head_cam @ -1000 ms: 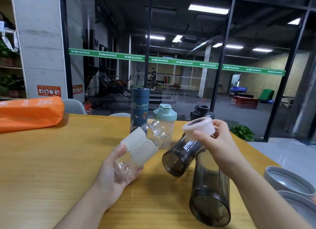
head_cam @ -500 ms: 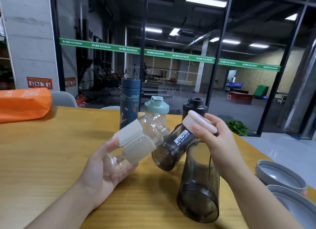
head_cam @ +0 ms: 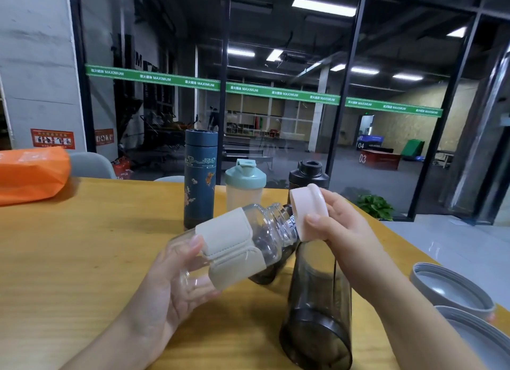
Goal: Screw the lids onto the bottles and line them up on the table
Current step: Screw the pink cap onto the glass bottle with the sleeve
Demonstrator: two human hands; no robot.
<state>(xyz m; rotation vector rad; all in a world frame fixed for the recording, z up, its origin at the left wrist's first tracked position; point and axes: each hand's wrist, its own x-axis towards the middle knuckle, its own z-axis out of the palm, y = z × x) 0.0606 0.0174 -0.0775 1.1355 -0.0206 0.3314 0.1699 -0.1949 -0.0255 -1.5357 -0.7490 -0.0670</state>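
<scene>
Two hands meet above the table [head_cam: 82, 259]; left hand [head_cam: 176, 284] cradles the clear bottle [head_cam: 248, 245] tilted, neck rightward; right hand [head_cam: 339, 226] pinches the pink lid [head_cam: 307, 212] at its mouth, ready for threading.

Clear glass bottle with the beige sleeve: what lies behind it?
Behind the clear glass bottle with the beige sleeve lies a tipped dark smoky plastic bottle, mostly covered. Its label and mouth are hidden.

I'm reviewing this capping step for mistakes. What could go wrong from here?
The pink lid meets the clear bottle's threaded neck at a tilt, so it may cross-thread. The left hand has only a loose grip, so the bottle might slip. The dark bottles lying beneath could get knocked.
</scene>
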